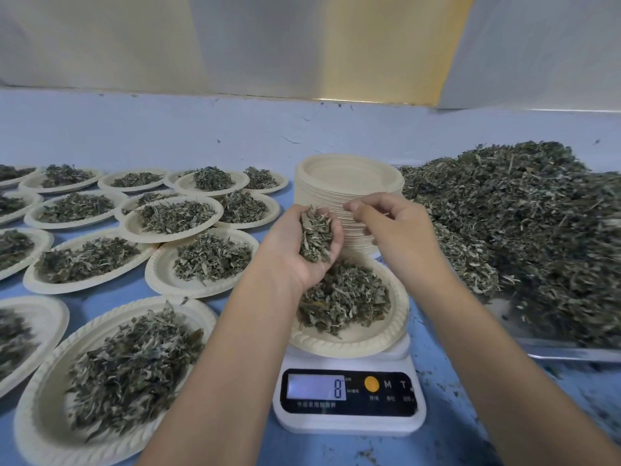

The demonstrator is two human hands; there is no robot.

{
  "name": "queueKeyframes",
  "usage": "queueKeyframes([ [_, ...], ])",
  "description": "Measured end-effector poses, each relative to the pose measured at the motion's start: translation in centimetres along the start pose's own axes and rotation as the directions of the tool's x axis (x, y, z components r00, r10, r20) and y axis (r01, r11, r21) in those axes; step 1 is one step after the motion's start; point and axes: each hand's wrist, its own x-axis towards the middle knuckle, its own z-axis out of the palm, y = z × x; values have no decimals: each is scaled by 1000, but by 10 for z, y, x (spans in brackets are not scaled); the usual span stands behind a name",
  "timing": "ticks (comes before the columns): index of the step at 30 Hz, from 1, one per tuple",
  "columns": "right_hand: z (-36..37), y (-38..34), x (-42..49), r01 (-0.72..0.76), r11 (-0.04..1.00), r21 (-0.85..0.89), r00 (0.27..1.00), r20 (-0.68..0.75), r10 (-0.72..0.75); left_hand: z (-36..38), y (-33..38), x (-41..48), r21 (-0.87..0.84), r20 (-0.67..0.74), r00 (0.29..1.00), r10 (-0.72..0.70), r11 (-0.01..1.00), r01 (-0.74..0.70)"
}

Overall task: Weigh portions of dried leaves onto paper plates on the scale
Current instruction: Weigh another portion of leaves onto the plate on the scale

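Grey-green dried leaves (342,297) lie on a cream round paper plate (369,338) atop the white digital scale (349,422). Above it the left hand (295,257) cups a clump of leaves (314,237); the right hand (393,223) has fingertips pinched together, on what I cannot tell.

Soft bluish light. The leaf pile (554,257) right of the right hand (400,230) looks smeary; plates (25,422) left of the left hand (299,253) stretch.
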Motion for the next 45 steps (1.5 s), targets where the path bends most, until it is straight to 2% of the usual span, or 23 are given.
queueKeyframes([
  [2, -2, 2, 1, -27, 995, -93, 998, 58, 32, -1, 2, 1, 21, -18, 1000, 26, 999, -25],
  [5, -6, 4, 2, 21, 958, -287, 988, 154, 25, -3, 5, 2, 30, -33, 998, 46, 999, -45],
  [11, -17, -5, 0, 99, 861, -500, 925, 364, 105, -6, 7, 6, 29, -33, 999, 39, 999, -39],
  [14, -19, -7, -1, 120, 845, -521, 882, 446, 150, -7, 7, 7, 32, -30, 999, 41, 999, -40],
  [19, -19, -6, -2, 122, 858, -499, 849, 500, 171, -9, 9, 9, 27, -45, 998, 43, 999, -42],
  [24, -16, -5, -2, 156, 854, -496, 863, 489, 127, -10, 8, 9, 21, -45, 998, 44, 999, -43],
  [27, -19, -5, 0, 122, 886, -447, 875, 469, 117, -10, 9, 8, 12, -52, 997, 58, 998, -57],
  [30, -23, -3, 4, 52, 941, -333, 898, 428, 102, -10, 9, 8, 19, -70, 994, 84, 996, -83],
  [34, -23, -7, 4, -19, 995, -94, 938, 344, 50, -10, 8, 10, 41, -83, 991, 108, 994, -105],
  [39, -11, -16, -1, 42, 990, 136, 982, 174, -66, -5, -1, 8, 144, -34, 996, 82, 987, -76],
  [42, -2, -17, -6, 106, 992, 75, 989, 99, -113, -1, -5, 6, 126, 27, 999, 33, 991, -36],
  [45, 2, -16, -10, 200, 971, -130, 978, 87, -190, 0, -7, 5, 168, 13, 1000, 13, 986, -15],
])
